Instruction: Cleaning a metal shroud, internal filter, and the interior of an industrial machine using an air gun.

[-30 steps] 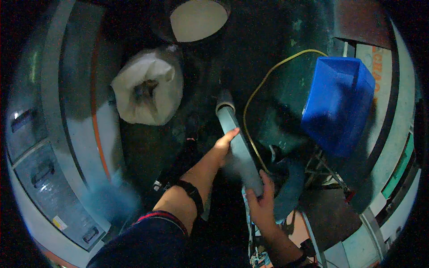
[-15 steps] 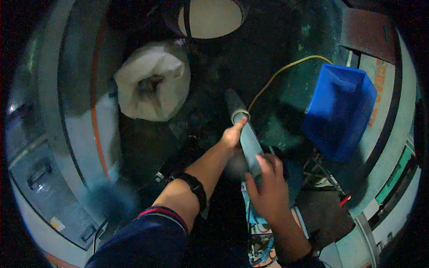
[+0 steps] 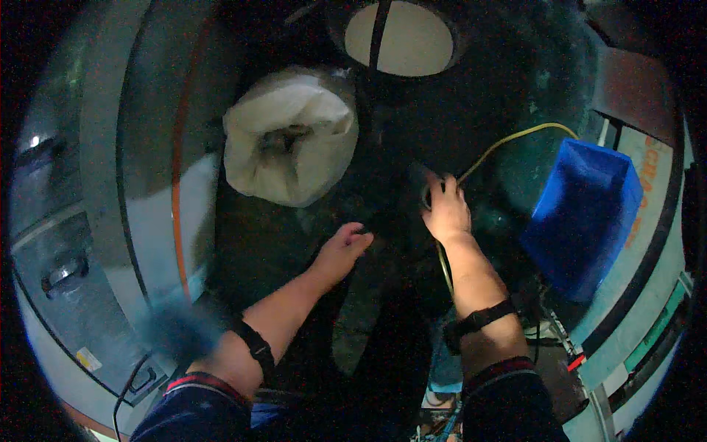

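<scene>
My right hand [image 3: 448,210] is closed round the near end of a dark grey cylinder [image 3: 420,175], whose far end just shows past the fingertips. Most of that cylinder is hidden by the hand and the dim light. To its left, apart from it, my left hand [image 3: 340,254] hangs with fingers curled and the thumb pressed toward them. Whether something small and dark sits in its grip is too dim to tell. A thin yellow hose [image 3: 515,134] runs behind my right hand and down beside the right forearm.
A crumpled whitish sack [image 3: 247,166] with its mouth open stands left of centre. Beyond it is a round opening with a pale inside [image 3: 401,37]. On the right sits a blue plastic bin [image 3: 582,214]. Grey machine panels [image 3: 140,221] line the left side. The floor is dark.
The pale blue-grey tube that both hands held is out of sight. My right hand has moved forward to the dark cylinder; my left has let go and drawn back left. The view has shifted.
</scene>
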{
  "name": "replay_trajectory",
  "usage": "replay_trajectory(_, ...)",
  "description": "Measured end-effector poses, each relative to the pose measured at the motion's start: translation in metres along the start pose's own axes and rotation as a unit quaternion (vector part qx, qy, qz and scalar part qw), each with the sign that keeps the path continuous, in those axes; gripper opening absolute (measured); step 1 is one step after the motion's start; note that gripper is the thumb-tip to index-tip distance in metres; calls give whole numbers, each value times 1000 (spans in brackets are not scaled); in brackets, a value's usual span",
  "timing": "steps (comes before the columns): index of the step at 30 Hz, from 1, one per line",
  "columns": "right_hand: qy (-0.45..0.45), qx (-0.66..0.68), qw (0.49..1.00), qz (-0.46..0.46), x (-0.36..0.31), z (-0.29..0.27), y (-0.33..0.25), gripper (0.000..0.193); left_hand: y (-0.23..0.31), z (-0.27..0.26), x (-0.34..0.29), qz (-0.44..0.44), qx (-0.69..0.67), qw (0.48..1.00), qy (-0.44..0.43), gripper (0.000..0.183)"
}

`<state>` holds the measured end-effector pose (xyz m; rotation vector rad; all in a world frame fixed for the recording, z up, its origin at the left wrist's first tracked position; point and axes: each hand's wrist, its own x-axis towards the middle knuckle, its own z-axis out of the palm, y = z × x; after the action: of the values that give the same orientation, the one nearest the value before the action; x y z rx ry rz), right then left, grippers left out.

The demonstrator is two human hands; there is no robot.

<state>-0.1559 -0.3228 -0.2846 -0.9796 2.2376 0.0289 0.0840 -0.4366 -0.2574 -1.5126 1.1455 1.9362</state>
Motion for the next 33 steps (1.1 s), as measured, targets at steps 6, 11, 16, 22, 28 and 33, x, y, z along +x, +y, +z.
replay_trajectory(6, 77, 97, 991, 51, -97, -124, -46, 73, 52, 35, -71, 306, 289, 906, 46, 94)
replay_trajectory(11, 104, 137, 976, -132, -220, -244, -73, 74, 100, 86, -146, 502, 193, 832, 133, 85)
replay_trajectory(16, 115, -12, 902, -416, -335, -347, -63, 57, 111, 94, -262, 501, 110, 855, 81, 85)
replay_trajectory(22, -7, -261, 851, -456, -438, -403, -112, 31, 82, 127, -422, 596, 158, 765, 188, 86)
replay_trajectory(28, -21, -327, 800, -503, -523, -437, -180, 29, 37, 120, -516, 573, 77, 772, 266, 87)
replay_trajectory(33, -27, -381, 739, -556, -567, -435, -243, 27, -3, 82, -584, 552, 43, 795, 248, 88)
